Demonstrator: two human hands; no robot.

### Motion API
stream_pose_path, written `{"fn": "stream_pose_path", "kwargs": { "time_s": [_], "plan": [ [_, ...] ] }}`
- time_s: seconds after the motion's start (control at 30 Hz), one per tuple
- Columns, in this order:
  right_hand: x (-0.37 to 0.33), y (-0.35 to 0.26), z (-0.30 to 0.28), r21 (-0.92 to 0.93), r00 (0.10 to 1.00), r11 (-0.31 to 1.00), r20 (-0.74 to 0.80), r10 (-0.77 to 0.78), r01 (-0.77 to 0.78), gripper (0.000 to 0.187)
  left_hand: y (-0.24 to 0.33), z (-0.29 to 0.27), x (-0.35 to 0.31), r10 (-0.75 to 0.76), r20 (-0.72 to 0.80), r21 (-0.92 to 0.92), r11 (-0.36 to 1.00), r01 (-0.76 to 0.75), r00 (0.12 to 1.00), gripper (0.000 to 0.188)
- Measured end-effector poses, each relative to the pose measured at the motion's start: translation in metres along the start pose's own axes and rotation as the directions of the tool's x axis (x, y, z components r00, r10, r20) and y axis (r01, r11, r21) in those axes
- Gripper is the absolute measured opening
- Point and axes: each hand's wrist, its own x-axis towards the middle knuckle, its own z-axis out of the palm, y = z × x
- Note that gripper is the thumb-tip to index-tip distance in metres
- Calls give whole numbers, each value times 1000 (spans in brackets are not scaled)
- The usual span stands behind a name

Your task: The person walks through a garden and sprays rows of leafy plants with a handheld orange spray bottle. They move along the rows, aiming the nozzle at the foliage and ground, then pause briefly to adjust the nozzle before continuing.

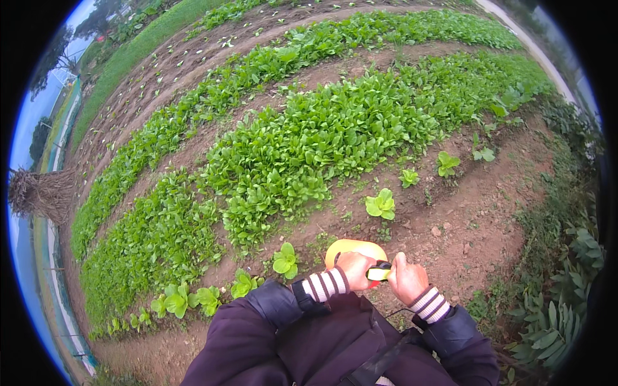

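Note:
Close in front of my body, my left hand (353, 270) is closed at the near side of a rounded orange-yellow container (357, 247), covering much of it. A yellow piece with a black edge (378, 273), which looks like a handle, sticks out between my two hands. My right hand (407, 280) is curled in a fist at the right end of that piece, thumb uppermost. What lies inside the fist is mostly hidden. Past the container grows a light green leafy plant (381, 204), and another leafy plant (285, 260) stands to the left.
Dense green leafy crops (322, 135) grow in a wide bed ahead, with further rows behind. Bare brown soil (467, 225) lies to the right, bordered by dark bushes (553, 328). A bundle of dry stalks (42, 194) stands at the far left.

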Motion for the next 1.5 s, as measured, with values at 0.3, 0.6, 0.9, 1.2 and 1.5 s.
{"fn": "stream_pose_path", "kwargs": {
  "time_s": [0.3,0.6,0.9,1.2,1.5],
  "plan": [
    [15,-7,-5,74,998,996,36,47,-50,21,-33,4,8,-56,121,-25,998,60,991,21],
    [-15,-15,-93,97,998,994,-30,60,-57,16,-31,3,18,36,106,-88,996,-26,994,18],
    [-19,-6,-60,228,991,973,-116,67,-39,15,-8,-14,13,-5,123,-10,1000,6,992,19],
    [-2,-2,-5,159,999,987,-17,35,-32,22,-12,-1,7,27,112,-7,1000,-26,993,24],
    [2,-4,9,138,994,985,65,91,-100,23,-22,0,10,6,103,16,1000,-8,995,24]
  ]
}}
